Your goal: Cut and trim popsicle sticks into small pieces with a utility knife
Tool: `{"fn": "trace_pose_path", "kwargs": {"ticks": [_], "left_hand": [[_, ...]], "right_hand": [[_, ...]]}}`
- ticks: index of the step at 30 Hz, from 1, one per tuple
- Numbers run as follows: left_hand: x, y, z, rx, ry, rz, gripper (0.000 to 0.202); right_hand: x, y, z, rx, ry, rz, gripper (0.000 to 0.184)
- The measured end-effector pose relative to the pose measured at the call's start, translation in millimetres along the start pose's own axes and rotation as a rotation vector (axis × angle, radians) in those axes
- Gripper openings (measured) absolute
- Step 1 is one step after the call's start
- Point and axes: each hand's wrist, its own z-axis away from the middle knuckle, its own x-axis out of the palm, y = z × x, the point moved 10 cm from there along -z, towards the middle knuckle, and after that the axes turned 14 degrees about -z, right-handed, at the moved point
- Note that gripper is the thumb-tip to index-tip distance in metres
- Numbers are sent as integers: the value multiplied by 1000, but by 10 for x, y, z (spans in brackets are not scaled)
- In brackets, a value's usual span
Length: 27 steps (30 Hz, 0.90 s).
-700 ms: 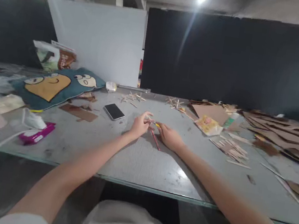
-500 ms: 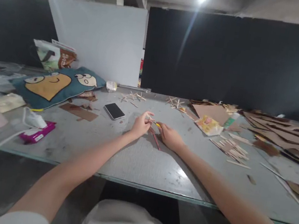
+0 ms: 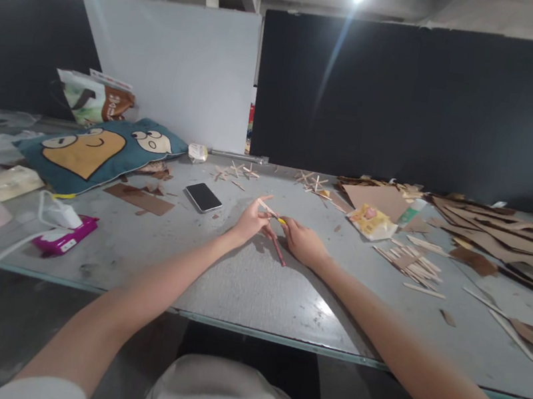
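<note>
In the middle of the table, my left hand [image 3: 249, 222] is closed on a thin pale wooden stick [image 3: 266, 207]. My right hand [image 3: 307, 245] grips a small yellow-handled cutter [image 3: 282, 221], its dark tip touching or very close to the stick's end. Most of the cutter is hidden by my fingers. A dark red, pencil-like rod [image 3: 280, 254] slants down from below my left fingers towards me; whether those fingers touch it I cannot tell. Beyond my hands lie little crossed-stick pieces [image 3: 236, 170], with more crossed sticks [image 3: 312, 181] farther right.
A phone [image 3: 203, 197] lies left of my hands, with a blue cushion [image 3: 102, 153] and a pink power strip [image 3: 65, 238] farther left. To the right are a yellow packet [image 3: 372, 222], a pile of wooden sticks [image 3: 411, 263] and cardboard sheets [image 3: 489, 228]. Dark panels [image 3: 412, 108] stand behind.
My hands stay almost in place. The left fingers have shifted slightly, and the pale stick shows more clearly between them. The view has moved a little.
</note>
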Motion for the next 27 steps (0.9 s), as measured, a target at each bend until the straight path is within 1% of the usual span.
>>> {"fn": "trace_pose_path", "kwargs": {"ticks": [3,8,12,17,19,23,27], "left_hand": [[20,6,4,-4,-44,50,88],[-8,14,17,15,-25,-45,93],[35,13,17,-7,-61,1,98],[12,44,15,16,-53,-40,91],[9,12,13,-17,-63,5,91],[37,-56,17,-97,-96,188,94],[31,-76,13,-124,-82,300,85]], "right_hand": [[-7,3,-3,10,0,2,41],[-16,6,1,24,0,6,42],[-21,3,7,32,-7,11,42],[-31,3,9,48,-13,15,42],[-29,-3,7,51,-19,17,42],[-25,-23,1,50,-30,19,41],[-25,-37,-7,50,-31,15,42]]}}
